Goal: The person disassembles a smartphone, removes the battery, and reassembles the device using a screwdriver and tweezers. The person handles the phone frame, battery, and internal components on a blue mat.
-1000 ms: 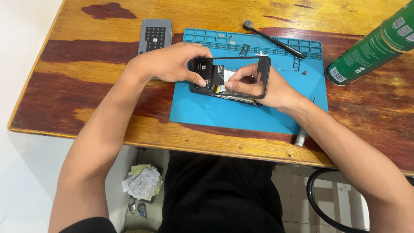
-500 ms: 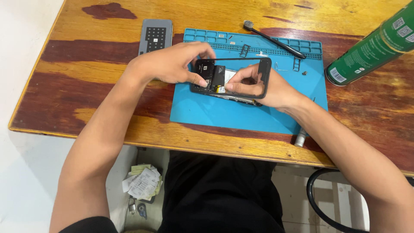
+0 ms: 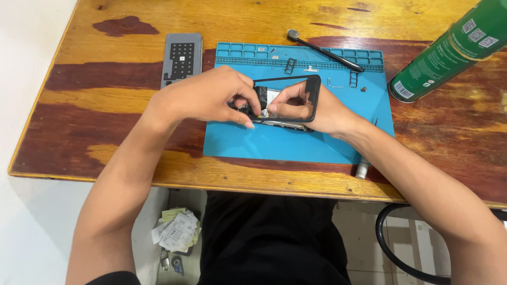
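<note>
A worn wooden table (image 3: 105,132), its varnish yellow in places and dark red-brown in streaks, fills the view, and a flat blue rubber mat (image 3: 296,142) with a row of small moulded compartments along its far edge lies on it in front of the person. Both hands meet over the middle of the mat on an opened phone (image 3: 280,108), a thin dark rectangle with its insides showing as black and pale patches. The left hand (image 3: 203,97) is curled over the phone's left end, fingers bent down onto it and the thumb tucked under, so it holds that end. The right hand (image 3: 317,108) pinches the phone's right part, with thumb and fingertips closed on a thin black frame (image 3: 316,89) with rounded corners that stands tilted up off the body of the phone. A grey rectangular back cover (image 3: 181,59) with a dark patch lies flat on the wood just left of the mat. A slim black tool with a round metal head (image 3: 323,50) lies slantwise across the mat's far edge. A green cylindrical spray can (image 3: 449,50) lies on its side at the right. A small silver cylinder (image 3: 363,169) sits at the mat's near right corner. Below the table edge, crumpled papers (image 3: 177,229) lie on the floor.
</note>
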